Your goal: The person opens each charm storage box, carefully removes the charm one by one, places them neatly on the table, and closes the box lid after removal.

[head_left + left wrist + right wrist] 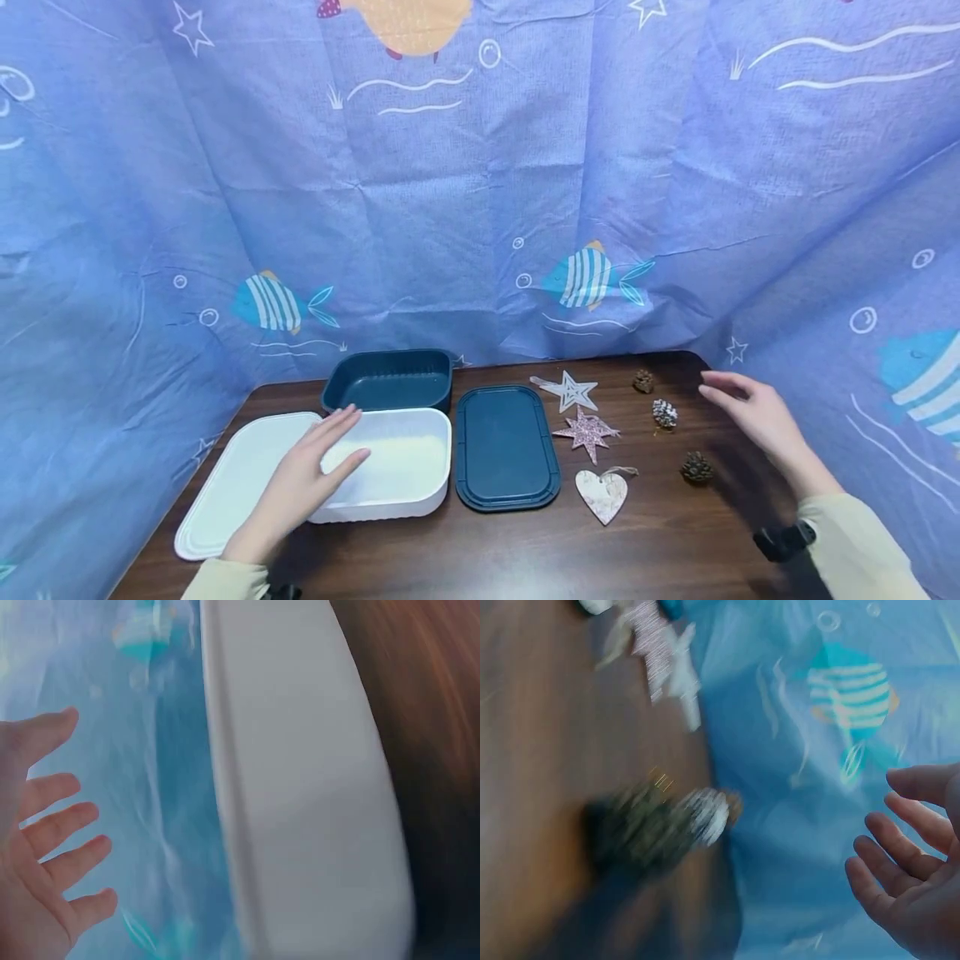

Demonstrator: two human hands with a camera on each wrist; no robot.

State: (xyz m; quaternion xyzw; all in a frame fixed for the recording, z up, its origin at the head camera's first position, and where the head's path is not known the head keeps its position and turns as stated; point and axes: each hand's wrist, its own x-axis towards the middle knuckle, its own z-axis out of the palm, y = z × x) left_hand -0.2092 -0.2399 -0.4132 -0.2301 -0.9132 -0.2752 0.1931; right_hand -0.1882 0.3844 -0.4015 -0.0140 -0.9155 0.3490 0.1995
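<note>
My left hand hovers over the left side of a white plastic container, its thumb spread from the other fingers. In the left wrist view that hand holds nothing, and the container's pale wall fills the middle. My right hand is raised at the table's right side with fingers loosely bent and nothing in them. Nearest to it are a white-tipped pinecone, a dark pinecone and a small brown pinecone. The right wrist view shows the dark pinecone blurred, apart from the hand.
A white lid lies at the left, partly behind my left arm. Behind the white container stands a dark blue container; its blue lid lies beside. A white star, pink glitter star and heart ornament lie mid-table.
</note>
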